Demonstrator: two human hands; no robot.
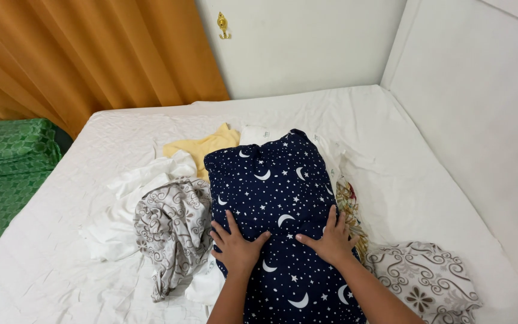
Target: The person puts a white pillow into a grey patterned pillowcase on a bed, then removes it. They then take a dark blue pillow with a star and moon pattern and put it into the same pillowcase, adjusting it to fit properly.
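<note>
Both palms flat on the navy moon-and-star cloth [280,198].

It lay on the bed [403,174] under my left hand [235,246] and right hand [330,241], fingers [230,222] spread apart, gripping nothing; it looked soft, light, limp, best pinched at an edge. Grey swirl-print fabric [172,231] sat left of my fingers.

The navy cloth [277,198] runs off the bottom edge — the floral fabric [349,207] lies mostly hidden beneath.

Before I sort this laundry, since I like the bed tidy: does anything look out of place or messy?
Yes. Beside the navy moon-and-star cloth under both hands, left hand and right hand, a grey swirl-patterned cloth, white cloths and a yellow one lie crumpled in a loose heap on the white bed, not folded.
</note>
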